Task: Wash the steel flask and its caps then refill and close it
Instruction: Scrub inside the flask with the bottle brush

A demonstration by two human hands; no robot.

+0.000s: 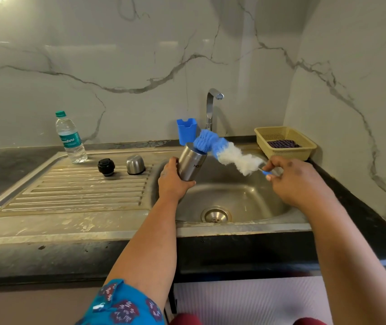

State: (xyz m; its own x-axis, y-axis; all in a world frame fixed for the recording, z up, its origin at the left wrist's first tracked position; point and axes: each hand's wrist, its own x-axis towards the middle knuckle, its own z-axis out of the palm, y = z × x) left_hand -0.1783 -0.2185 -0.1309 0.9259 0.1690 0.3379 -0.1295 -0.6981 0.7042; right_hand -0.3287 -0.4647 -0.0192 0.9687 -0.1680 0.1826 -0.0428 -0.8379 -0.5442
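Note:
My left hand [172, 181] grips the steel flask [190, 164] by its lower body and holds it tilted over the sink basin [246, 195], mouth pointing up and right. My right hand [297, 180] pinches the blue handle of a bottle brush [228, 154] with blue and white bristles. The blue bristle tip sits at the flask's mouth. A black inner cap [106, 167] and a steel outer cap [135, 164] stand side by side on the ribbed drainboard [77, 191].
A plastic water bottle [70, 138] with a green cap stands at the drainboard's back left. The tap [212, 106] rises behind the basin, beside a blue holder [186, 130]. A yellow basket [285, 141] holding a dark scrubber sits at the back right.

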